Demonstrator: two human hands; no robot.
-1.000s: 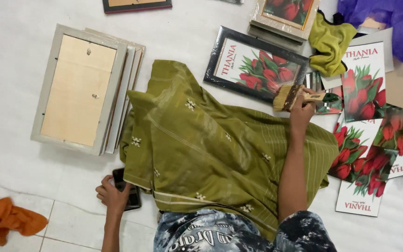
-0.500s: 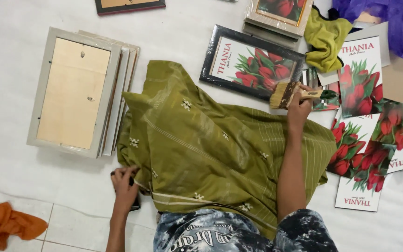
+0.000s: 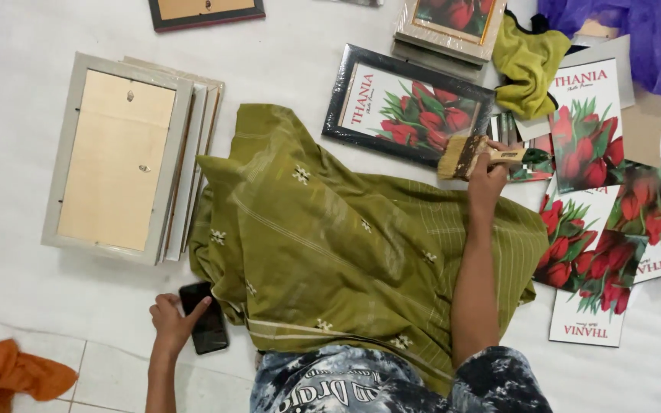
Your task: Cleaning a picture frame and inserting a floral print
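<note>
My right hand grips the wooden handle of a wide paintbrush, whose bristles lie at the lower right corner of a black picture frame with a red tulip print. My left hand rests on a black phone lying on the floor at my left, fingers curled over its top edge. An olive-green cloth covers my lap between the two hands.
A stack of grey frames lies face down at left. Loose tulip prints spread at right, with a yellow-green rag and purple cloth behind. An orange cloth sits bottom left. More frames lie at the back.
My left hand shifted over the phone, and its fingers now sit on the phone's top. The right hand with the brush stayed by the black frame.
</note>
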